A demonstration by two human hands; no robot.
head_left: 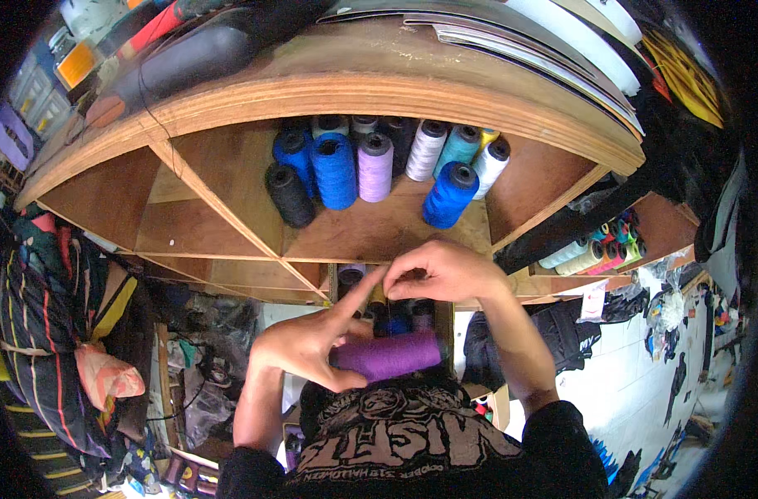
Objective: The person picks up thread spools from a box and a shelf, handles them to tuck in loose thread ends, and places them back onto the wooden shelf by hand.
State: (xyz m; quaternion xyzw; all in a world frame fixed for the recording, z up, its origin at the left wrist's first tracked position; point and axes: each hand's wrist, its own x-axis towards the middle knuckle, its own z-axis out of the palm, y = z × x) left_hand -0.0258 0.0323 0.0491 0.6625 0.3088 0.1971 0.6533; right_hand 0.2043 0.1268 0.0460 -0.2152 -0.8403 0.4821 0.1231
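A purple spool of thread (399, 356) lies on its side in front of my chest, gripped at its left end by my left hand (300, 343). The index finger of that hand points up and away from the spool. My right hand (449, 270) is just above, its fingertips pinched together close to the left index fingertip. Whatever sits in the pinch, perhaps a thread end, is too fine to make out. Ahead, a wooden shelf compartment (379, 231) holds upright spools: a black one (289, 195), a blue one (335, 170), a lilac one (375, 168) and a nearer blue one (451, 195).
White spools (427, 150) and a teal one (456, 154) stand farther back. Below my hands, a lower shelf holds more dark spools. Several coloured spools (599, 249) fill a shelf at right. Striped cloth (46, 333) hangs at left; flat sheets (528, 50) lie on top.
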